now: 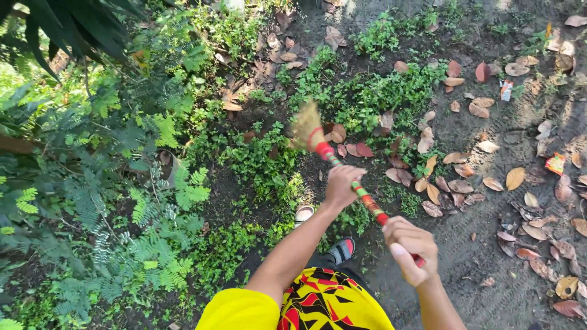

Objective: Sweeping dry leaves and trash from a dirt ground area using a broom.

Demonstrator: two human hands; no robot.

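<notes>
Both hands wrap fingers tight round striped broom handle point(358, 188): left hand point(341, 185) forward, right hand point(411, 249) near end.

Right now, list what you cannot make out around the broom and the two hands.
- Broom head, head view: blurred by motion; whether its bristles touch the ground is unclear.
- Broom handle's end: hidden inside the right hand.
- Fingers of the left hand: wrapped under the handle, out of sight.
- Sandalled feet: partly hidden by the left arm and the yellow clothing.
</notes>
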